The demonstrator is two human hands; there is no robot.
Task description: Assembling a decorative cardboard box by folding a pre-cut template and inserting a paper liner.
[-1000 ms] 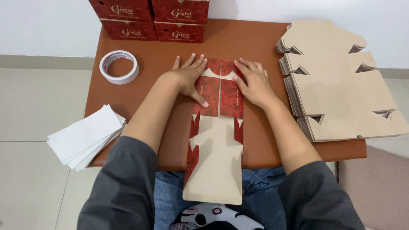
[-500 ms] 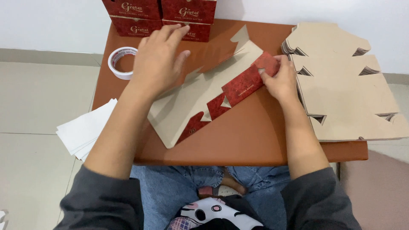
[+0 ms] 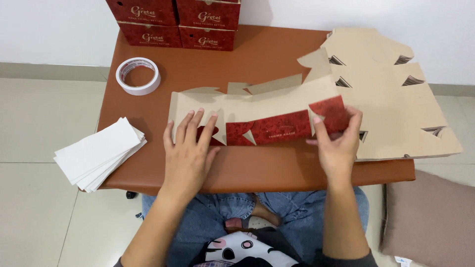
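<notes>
Box blank [image 3: 267, 106], turned crosswise since a moment ago: left hand [image 3: 190, 148] presses it flat on the bench [image 3: 257, 54], right hand [image 3: 339, 143] pinches its red flap [image 3: 329, 113].

Under your left hand [image 3: 188, 148] the box blank [image 3: 257, 111] is matt brown cardboard, its folded flaps printed a smooth red. The surface [image 3: 257, 170] looks like smooth brown leatherette with a soft sheen. The tape roll [image 3: 138, 76] is glossy white, the paper sheets [image 3: 99, 153] matt.
</notes>
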